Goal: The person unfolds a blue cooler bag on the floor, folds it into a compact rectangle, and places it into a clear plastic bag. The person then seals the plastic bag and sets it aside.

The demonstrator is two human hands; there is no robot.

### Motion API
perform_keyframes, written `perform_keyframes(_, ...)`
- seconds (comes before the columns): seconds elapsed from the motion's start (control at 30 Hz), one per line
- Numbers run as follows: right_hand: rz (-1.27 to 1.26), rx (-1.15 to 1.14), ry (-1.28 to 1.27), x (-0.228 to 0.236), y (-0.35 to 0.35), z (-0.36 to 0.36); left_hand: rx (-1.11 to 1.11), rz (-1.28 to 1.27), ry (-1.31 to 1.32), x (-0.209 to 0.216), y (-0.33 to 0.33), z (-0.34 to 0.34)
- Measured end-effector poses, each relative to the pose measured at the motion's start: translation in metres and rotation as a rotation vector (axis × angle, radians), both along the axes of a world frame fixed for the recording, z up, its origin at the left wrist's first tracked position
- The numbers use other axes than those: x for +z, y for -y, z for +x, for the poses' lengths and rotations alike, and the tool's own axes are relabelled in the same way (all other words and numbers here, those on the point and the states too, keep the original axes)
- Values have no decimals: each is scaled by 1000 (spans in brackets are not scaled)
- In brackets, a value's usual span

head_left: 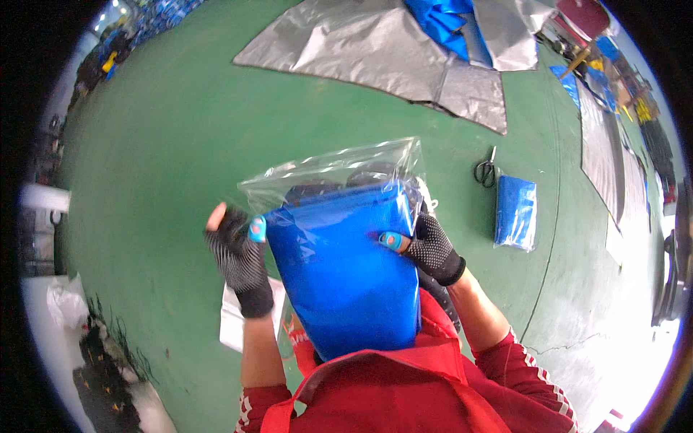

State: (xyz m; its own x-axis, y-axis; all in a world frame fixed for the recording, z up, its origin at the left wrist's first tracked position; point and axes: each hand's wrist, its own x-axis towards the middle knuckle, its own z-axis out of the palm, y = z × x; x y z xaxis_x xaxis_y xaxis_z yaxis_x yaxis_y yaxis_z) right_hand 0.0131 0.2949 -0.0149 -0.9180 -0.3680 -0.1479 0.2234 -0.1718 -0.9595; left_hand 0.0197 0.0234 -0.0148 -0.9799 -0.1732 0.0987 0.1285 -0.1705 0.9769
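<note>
A folded blue tarp [346, 274] stands upright against my red apron, sitting partly inside a clear plastic bag [339, 169] whose open mouth sticks up above it. My left hand [238, 252], in a black fingerless glove with a blue fingertip cover, grips the left edge of the bag and tarp. On the right edge, my right hand [427, 249], gloved the same way, pinches the bag with a blue-tipped finger pressed on the tarp's face.
On the green floor lie a packed blue tarp in a clear bag [515, 213], black scissors [485, 172], a spread silver tarp [390, 50] with blue sheeting at the back, and white paper [232, 321] under my left forearm. More silver sheeting lies at the right.
</note>
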Motion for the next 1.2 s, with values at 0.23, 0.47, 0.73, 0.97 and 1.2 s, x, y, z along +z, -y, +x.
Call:
perform_keyframes(0.23,108,170,13,20,-6,21,-75,144,444,-48,13,69)
perform_keyframes(0.47,537,230,-248,5,-6,35,-262,512,414,-16,22,88)
perform_keyframes(0.73,81,-126,72,0,-35,13,-229,-365,351,-14,-26,100)
perform_keyframes(0.97,121,229,4,-46,-41,58,-176,282,324,-35,28,84)
perform_keyframes(1.2,407,389,61,-27,-54,103,-243,-13,218,-71,-29,141)
